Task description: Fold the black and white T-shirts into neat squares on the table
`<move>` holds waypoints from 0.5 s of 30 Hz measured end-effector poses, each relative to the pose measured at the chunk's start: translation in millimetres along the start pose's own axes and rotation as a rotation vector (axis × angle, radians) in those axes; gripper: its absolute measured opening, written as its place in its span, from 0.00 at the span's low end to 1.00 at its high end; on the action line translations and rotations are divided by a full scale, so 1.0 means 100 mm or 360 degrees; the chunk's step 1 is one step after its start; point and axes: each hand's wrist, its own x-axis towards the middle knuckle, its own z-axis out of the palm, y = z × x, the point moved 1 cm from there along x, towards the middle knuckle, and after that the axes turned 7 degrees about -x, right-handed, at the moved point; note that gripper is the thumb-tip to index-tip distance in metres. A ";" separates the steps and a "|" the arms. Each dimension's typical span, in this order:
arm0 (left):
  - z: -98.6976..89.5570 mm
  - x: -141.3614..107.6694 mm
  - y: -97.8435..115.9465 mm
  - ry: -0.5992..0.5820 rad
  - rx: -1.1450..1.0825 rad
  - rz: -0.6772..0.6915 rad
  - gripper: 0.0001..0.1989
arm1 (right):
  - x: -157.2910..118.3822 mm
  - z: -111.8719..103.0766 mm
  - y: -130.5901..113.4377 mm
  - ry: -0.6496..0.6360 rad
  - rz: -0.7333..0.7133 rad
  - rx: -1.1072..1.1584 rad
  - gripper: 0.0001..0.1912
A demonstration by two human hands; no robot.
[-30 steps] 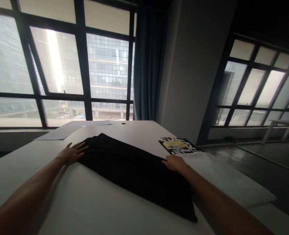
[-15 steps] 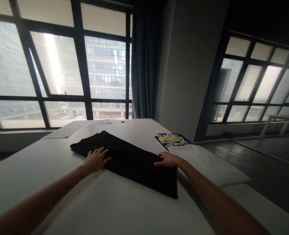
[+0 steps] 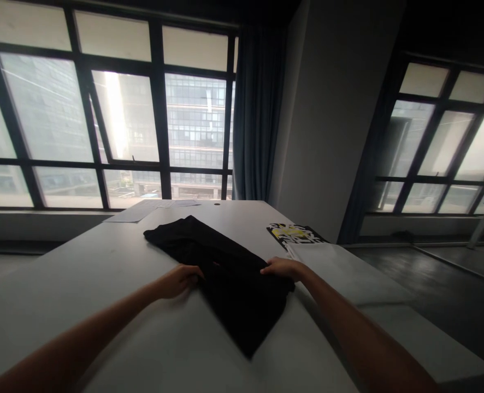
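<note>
A black cloth garment (image 3: 242, 305) lies across the white table, its near corner hanging toward me in a point. What kind of garment it is I cannot make out. My left hand (image 3: 181, 280) pinches its near left edge, fingertips partly hidden by the fabric. On the right, my right hand (image 3: 283, 268) is closed on the garment's right end, thumb on top. Between the two hands the cloth is bunched into folds, and its far left part rests on the tabletop.
The white table (image 3: 114, 267) stretches away to the window. Paper sheets (image 3: 133, 212) lie at its far left. At the right edge are a black, white and yellow patterned item (image 3: 297, 234) and a pale, flat, folded thing (image 3: 340, 270). Behind stand a blue curtain (image 3: 258, 120) and a pillar.
My left hand has gone from lying spread on the cloth to pinching its near edge. The garment's near part has swung left and toward me into a point. The view has turned slightly left.
</note>
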 end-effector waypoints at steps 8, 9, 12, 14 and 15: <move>-0.49 -0.79 0.16 -0.0076 -0.0524 -0.0289 0.15 | -0.56 0.58 -0.37 -0.0916 0.0014 -0.0517 0.28; -0.53 -0.85 0.14 -0.0067 -0.0543 -0.0326 0.15 | -0.59 0.61 -0.41 -0.1010 0.0001 -0.0594 0.30; -0.57 -0.91 0.03 0.0199 -0.0284 -0.0488 0.19 | -0.51 0.56 -0.52 -0.0959 0.0037 -0.0857 0.35; -0.56 -0.87 -0.11 0.0434 0.0094 -0.0744 0.23 | -0.34 0.48 -0.59 -0.0625 0.0060 -0.1011 0.37; -0.55 -0.83 -0.20 0.0517 0.0261 -0.0885 0.25 | -0.24 0.45 -0.63 -0.0429 0.0036 -0.1062 0.36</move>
